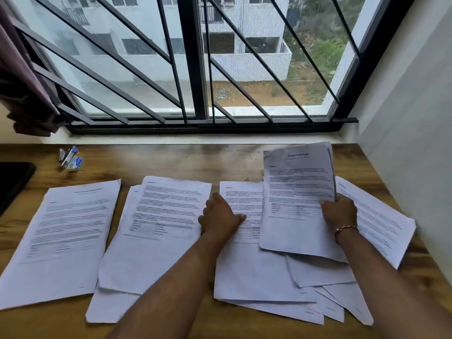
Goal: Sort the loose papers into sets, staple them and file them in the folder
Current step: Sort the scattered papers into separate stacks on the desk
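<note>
Printed white papers lie in groups across the wooden desk. One set (61, 241) lies at the left, a second pile (156, 231) beside it, and a loose, fanned heap (264, 272) at the right. My right hand (340, 211) grips a few raised sheets (296, 196) by their right edge, tilted up above the heap. My left hand (220, 216) rests on the heap's top page, fingers curled at its left edge. A blue and silver stapler (69, 157) lies at the back left.
A dark flat object (13, 182), perhaps the folder, sits at the desk's left edge. A barred window (195, 69) runs along the back, a white wall (411, 143) bounds the right side, and a curtain (22, 81) hangs at the upper left.
</note>
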